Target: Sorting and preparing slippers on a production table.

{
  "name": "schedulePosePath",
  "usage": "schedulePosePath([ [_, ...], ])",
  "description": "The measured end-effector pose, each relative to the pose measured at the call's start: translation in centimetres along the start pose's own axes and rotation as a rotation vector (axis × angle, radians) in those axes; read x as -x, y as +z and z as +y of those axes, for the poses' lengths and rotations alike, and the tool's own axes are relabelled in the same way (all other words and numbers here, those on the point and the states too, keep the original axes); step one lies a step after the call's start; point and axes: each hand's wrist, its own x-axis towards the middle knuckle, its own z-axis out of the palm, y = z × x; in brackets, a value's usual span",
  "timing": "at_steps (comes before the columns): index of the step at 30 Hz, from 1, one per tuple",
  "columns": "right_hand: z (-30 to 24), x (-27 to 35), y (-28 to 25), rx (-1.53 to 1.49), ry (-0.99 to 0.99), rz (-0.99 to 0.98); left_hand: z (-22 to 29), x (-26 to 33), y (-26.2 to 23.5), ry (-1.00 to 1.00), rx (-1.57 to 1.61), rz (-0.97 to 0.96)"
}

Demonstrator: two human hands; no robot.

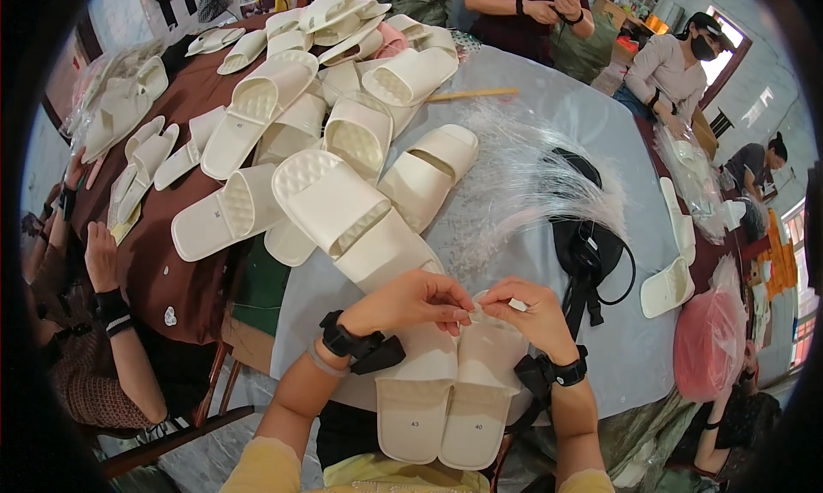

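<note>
A pair of cream slippers point(416, 407) lies side by side at the table's near edge, toes away from me. Above their toe ends, my left hand point(420, 300) and my right hand point(531, 309) meet with fingertips pinched close together. Both are closed; whatever they pinch is too small to make out. Just beyond, a cream slipper point(330, 193) lies sole-down on the heap, its strap toward me. To the right spreads a loose bundle of thin transparent plastic strands point(523, 184).
Cream slippers point(266, 99) pile up at the left and far left. A black strap device with a cable point(587, 249) lies on the grey cover point(591, 356). A pink plastic bag point(710, 339) stands at right. Several other people work around the table.
</note>
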Motion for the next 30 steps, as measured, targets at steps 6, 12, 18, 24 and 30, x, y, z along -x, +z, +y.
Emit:
schedulePosePath([
  [6,-0.13,-0.13,-0.01,0.050,-0.040,-0.064,-0.01,0.12,0.10,-0.015,-0.017,-0.012],
  [12,-0.31,0.03,0.08,-0.024,0.034,-0.003,-0.61,-0.01,-0.08,0.012,0.039,-0.009],
  [18,-0.53,0.01,0.01,0.032,0.054,-0.088,-0.36,0.04,-0.04,-0.008,0.014,-0.016],
  [24,-0.18,0.12,-0.08,0.033,0.029,-0.059,-0.32,-0.12,0.00,0.013,0.020,-0.027],
  [30,-0.20,-0.03,0.02,-0.006,0.040,-0.091,-0.49,0.05,-0.23,0.027,0.052,-0.006],
])
